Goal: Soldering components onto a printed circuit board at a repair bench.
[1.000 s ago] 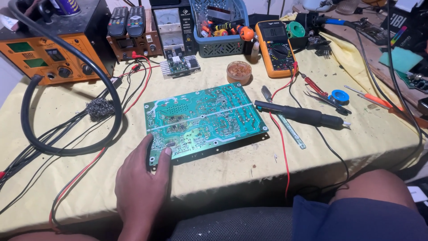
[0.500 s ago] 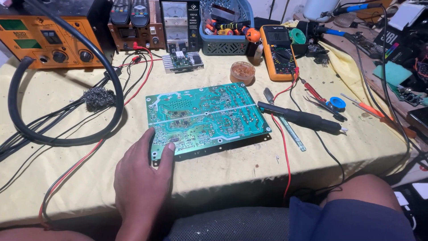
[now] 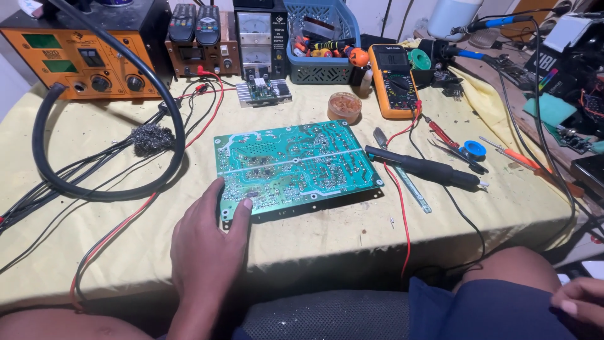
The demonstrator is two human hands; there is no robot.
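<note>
A green circuit board lies solder side up near the middle of a yellow-covered workbench, its near left corner under a person's left hand.

The left hand lies flat and open, fingers spread, with the fingertips pressing on the board's edge rather than gripping it. The right hand sits at the lower right corner of the frame beside a knee in blue shorts, fingers loosely curled and holding nothing. Just right of the board lies a black soldering iron, with a red wire trailing past it over the table edge. Behind the board stand a small round tin and a yellow multimeter. To the left, a thick black hose loops around a wad of steel wool, in front of an orange bench unit.
</note>
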